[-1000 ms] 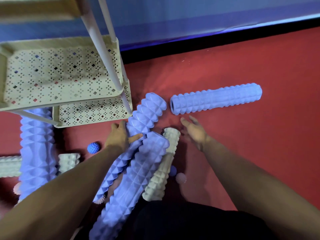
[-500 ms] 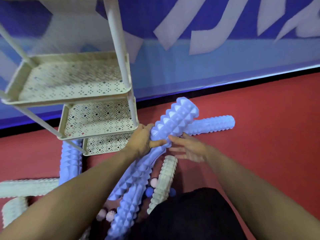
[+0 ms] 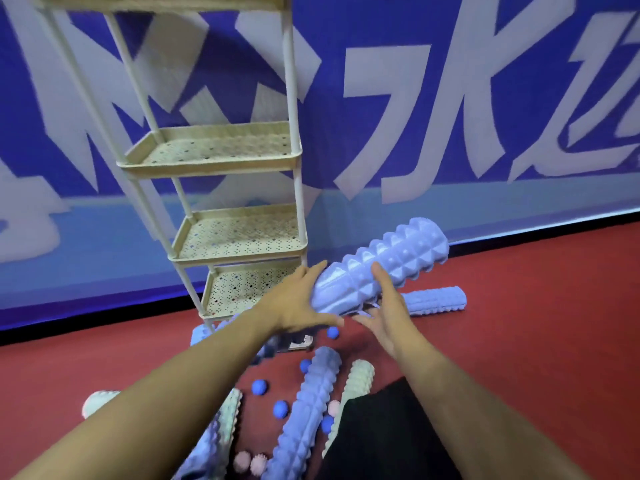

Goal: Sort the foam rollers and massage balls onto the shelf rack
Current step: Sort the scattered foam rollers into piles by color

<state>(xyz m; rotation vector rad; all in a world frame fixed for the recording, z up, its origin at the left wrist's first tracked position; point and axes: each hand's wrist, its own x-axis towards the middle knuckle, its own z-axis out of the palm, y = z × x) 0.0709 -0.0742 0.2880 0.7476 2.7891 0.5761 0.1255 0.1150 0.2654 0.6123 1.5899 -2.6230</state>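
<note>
Holding chunky lavender knobbed foam roller (image 3: 381,268) aloft, tilted, just right of cream perforated plastic shelf rack (image 3: 242,237). Left hand (image 3: 298,306) grip wraps lower end; right hand (image 3: 384,313) cradles underside, fingers straight. Best: level roller, feed endwise onto tier, keep off post. Versus half second ago: roller higher, clear of pile on red floor (image 3: 519,341); right hand now underneath.
</note>
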